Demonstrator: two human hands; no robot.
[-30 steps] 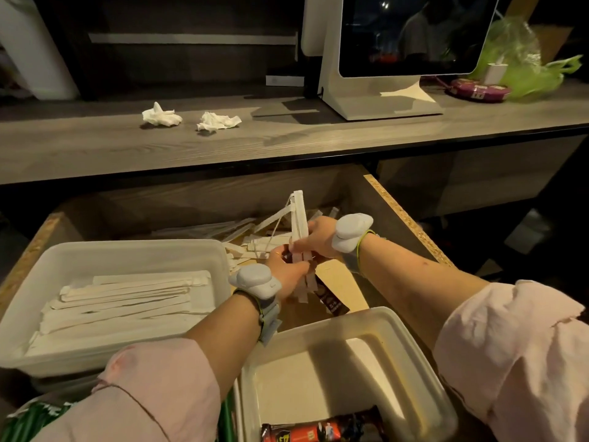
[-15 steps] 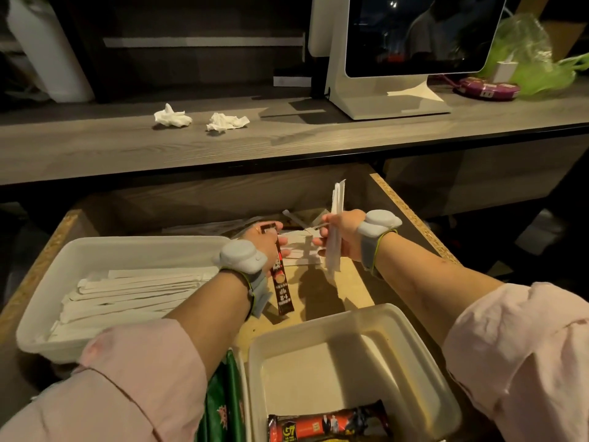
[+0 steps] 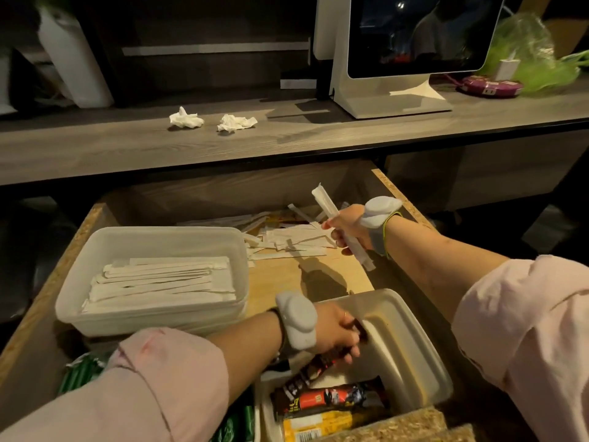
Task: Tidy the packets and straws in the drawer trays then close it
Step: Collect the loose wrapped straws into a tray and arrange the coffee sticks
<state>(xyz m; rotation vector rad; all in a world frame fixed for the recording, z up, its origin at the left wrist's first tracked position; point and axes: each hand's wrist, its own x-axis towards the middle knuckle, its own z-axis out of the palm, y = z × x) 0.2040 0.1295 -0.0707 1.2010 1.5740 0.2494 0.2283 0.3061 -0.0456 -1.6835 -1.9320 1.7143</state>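
From the head camera, the drawer (image 3: 387,183) stands pulled out under the worktop (image 3: 287,148), and the two hands are well apart, each on its own job.

The left hand (image 3: 334,334) reaches down into the near tray (image 3: 424,355), fingers curled round a dark packet (image 3: 318,366). It looks to be laying the packet beside the other packets (image 3: 331,401) already lying at the tray's near end, so this tray seems to be the one for packets.

The right hand (image 3: 345,228) is raised over the back of the drawer. It is closed round a bundle of wrapped straws (image 3: 325,202), held at a slant with the ends sticking out above and below the fist. Gripping them as one bunch probably keeps them lined up for the far tray (image 3: 95,250), where straws (image 3: 159,282) lie flat and parallel.

A scatter of loose straws (image 3: 287,242) covers the drawer floor behind and beside the far tray, with something darker mixed in that I cannot make out. By my reckoning the sorting is only partly done, and closing the drawer comes later.

Green packets (image 3: 79,376) lie at the near left, half hidden by the left sleeve. On the worktop sit two crumpled tissues (image 3: 186,119), a screen (image 3: 414,43) on a white stand and a green bag (image 3: 535,62). The left forearm crosses in front of the far tray's near corner, which may crowd the right hand's way there.
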